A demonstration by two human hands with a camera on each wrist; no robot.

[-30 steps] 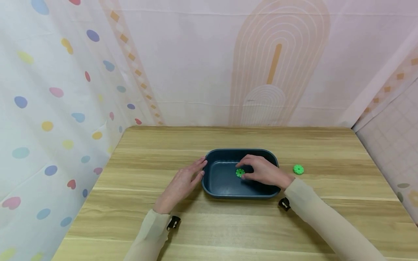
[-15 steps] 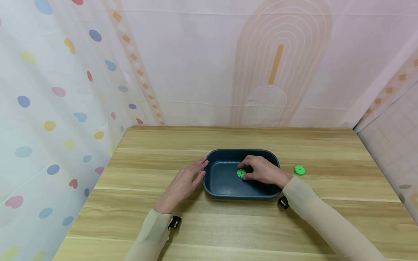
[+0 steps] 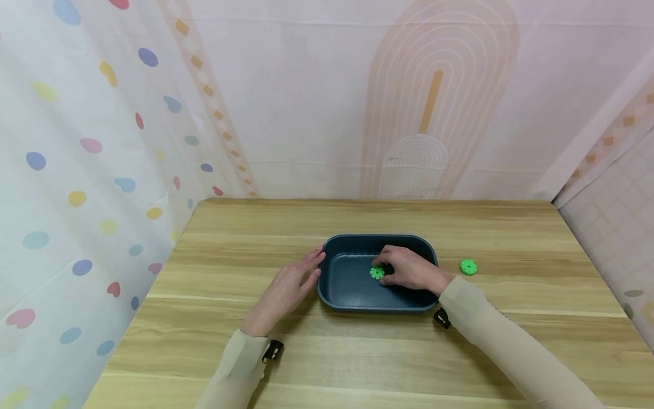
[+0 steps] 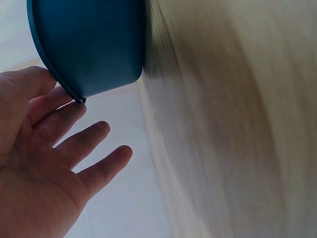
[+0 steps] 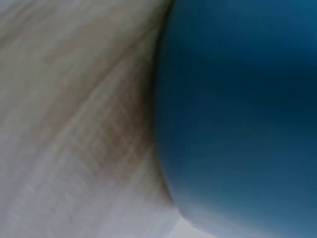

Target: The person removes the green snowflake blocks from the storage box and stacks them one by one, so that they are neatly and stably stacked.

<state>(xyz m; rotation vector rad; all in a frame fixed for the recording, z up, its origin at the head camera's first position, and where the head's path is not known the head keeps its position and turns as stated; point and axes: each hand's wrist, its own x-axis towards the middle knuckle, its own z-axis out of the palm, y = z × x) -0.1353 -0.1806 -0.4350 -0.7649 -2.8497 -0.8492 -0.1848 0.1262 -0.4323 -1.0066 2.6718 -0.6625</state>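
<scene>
A dark blue oblong tray (image 3: 347,304) stands on the table. Inside it lies a small green notched disc (image 3: 377,273), a plastic piece with slots round its edge. Reaching over the tray's right rim, my right hand (image 3: 406,268) pinches this disc between thumb and fingers. My left hand (image 3: 283,292) is at the tray's left end, its fingertips at the rim. In the left wrist view, the fingers of the left hand (image 4: 54,144) are spread and relaxed against the tray's edge (image 4: 89,49). The right wrist view shows only the tray's outer wall (image 5: 237,124) and table, with the hand hidden.
Another green notched disc (image 3: 468,267) rests on the wooden table (image 3: 357,358), to the right of the tray. Patterned cloth (image 3: 306,108) hangs behind the table and along its left side.
The right thumb and fingertips have drawn closer together round the green disc in the tray. My left hand has kept its place at the rim.
</scene>
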